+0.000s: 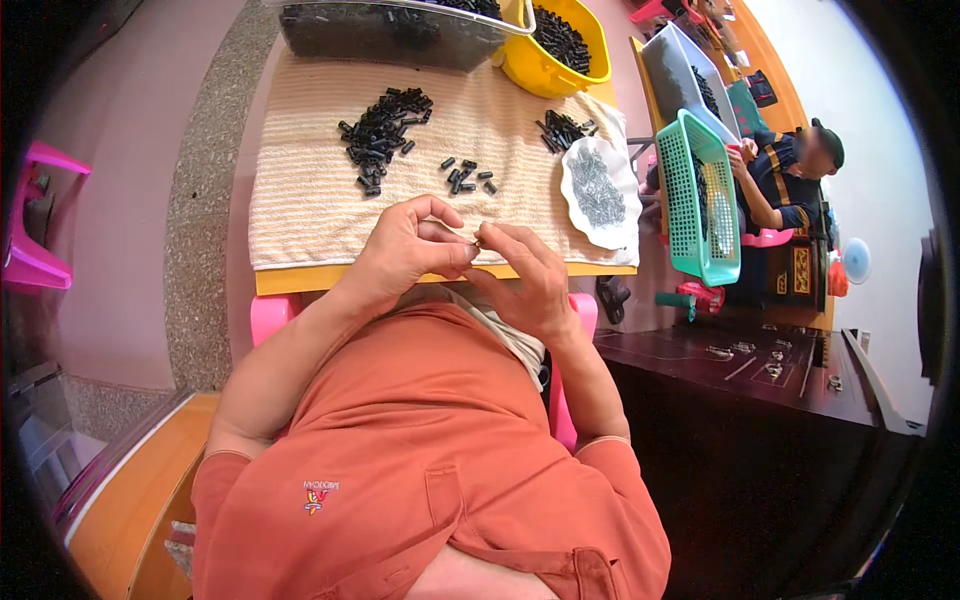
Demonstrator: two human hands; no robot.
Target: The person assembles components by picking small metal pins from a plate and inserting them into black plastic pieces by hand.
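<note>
Just above the near edge of the striped towel, my left hand (405,252) and my right hand (527,277) meet fingertip to fingertip. Both are closed in a pinch on something tiny and dark, too small to make out. Beyond them lies a loose group of short black tubes (467,180). Farther off at the left is a larger heap of black tubes (375,140), and a smaller pile of black pieces (562,131) lies at the right. A white scalloped dish (577,218) full of fine silvery bits rests near the towel's right edge.
Along the table's far side stand a clear bin (390,50) and a yellow tub (535,80), both holding black pieces. A green basket (672,190) stands to the right, where another person (775,180) sits. A dark glossy table (700,375) is at lower right, a pink stool (40,225) far left.
</note>
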